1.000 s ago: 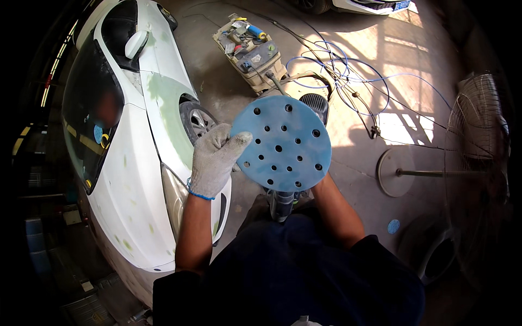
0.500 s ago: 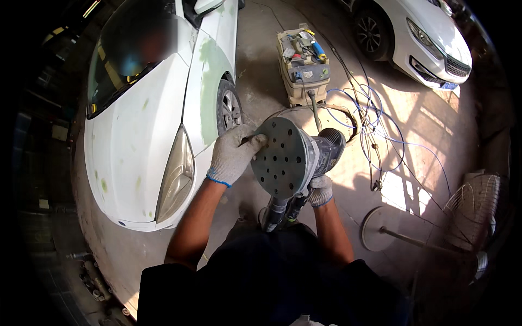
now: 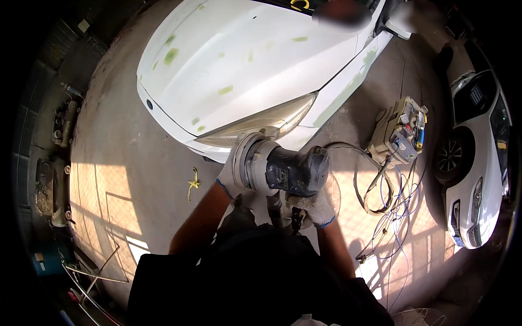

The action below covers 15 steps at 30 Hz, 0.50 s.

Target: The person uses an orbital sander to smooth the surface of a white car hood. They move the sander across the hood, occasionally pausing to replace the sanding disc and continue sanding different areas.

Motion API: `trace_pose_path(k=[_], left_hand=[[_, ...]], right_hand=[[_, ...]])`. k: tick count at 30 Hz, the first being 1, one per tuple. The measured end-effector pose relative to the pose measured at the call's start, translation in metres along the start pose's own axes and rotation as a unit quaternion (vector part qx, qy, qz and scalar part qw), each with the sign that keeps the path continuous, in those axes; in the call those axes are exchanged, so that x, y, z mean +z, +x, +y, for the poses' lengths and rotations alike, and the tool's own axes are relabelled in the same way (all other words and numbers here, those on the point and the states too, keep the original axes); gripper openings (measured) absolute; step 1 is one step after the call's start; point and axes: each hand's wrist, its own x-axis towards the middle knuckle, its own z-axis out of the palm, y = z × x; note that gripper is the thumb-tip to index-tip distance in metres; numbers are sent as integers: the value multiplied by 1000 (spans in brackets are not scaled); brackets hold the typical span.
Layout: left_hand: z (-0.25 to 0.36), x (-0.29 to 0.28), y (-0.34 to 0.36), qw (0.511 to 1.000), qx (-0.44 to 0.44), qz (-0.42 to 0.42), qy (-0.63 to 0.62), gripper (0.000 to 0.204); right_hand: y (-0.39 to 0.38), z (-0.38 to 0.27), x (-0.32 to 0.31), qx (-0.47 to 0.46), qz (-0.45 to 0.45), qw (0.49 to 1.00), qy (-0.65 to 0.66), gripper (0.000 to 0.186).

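Note:
I hold a black and grey disc sander [image 3: 291, 171] in front of my body, its round pad [image 3: 243, 163] turned to the left. My right hand [image 3: 317, 206], in a knitted work glove with a blue cuff, grips the sander from below on its right side. My left hand [image 3: 228, 176], gloved too, is at the pad's left face. Its fingers are mostly hidden behind the pad. Just beyond the sander is a white car [image 3: 217, 65] with green patches on its hood and a yellowed headlight [image 3: 266, 122].
A dusty wheeled machine [image 3: 389, 133] with tools on top stands to the right. Its hose and several cables [image 3: 391, 201] coil on the floor. Another white car [image 3: 476, 163] is at the far right. A yellowish scrap [image 3: 193, 183] lies left of me; a metal frame [image 3: 92, 271] stands at lower left.
My view has swung left, so the white car and the wheeled machine sit further right. The sander has turned: its perforated disc, seen before, now faces away, and my left hand is behind it.

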Motion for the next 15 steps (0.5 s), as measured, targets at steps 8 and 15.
trace_pose_path(k=[8, 15], left_hand=[[-110, -122, -105, 735, -173, 161, -635, 77], [-190, -177, -134, 700, -320, 213, -601, 83]], right_hand=[[114, 0, 175, 182, -39, 976, -116, 40], [189, 54, 233, 46, 3, 992, -119, 46]])
